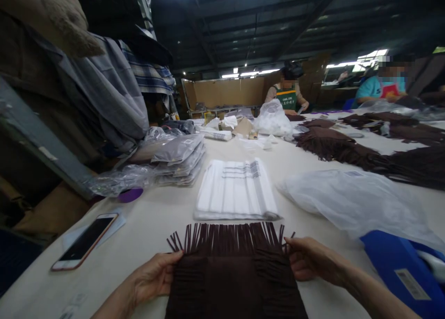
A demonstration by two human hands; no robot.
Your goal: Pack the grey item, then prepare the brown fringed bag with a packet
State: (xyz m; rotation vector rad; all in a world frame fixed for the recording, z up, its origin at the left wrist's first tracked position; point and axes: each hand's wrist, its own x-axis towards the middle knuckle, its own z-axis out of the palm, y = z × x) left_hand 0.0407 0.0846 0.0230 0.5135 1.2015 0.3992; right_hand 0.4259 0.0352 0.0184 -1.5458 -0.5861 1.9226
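A dark brown fringed scarf [231, 282] lies folded on the table right in front of me, its fringe fanned out along the far edge. At its left edge my left hand [158, 273] pinches the cloth between thumb and fingers. My right hand [308, 259] grips the far right corner, with a few fringe strands near the thumb. The scarf's near end runs out of view at the bottom. Just beyond the fringe rests a stack of white plastic bags [236, 191] with grey print.
Bagged garments [181, 159] are piled at left, near a phone [86, 240] and a purple disc [130, 195]. To the right are a translucent plastic bag [351, 196], a blue item with a label [399, 270] and more brown scarves [333, 145]. Two people [287, 94] work farther back.
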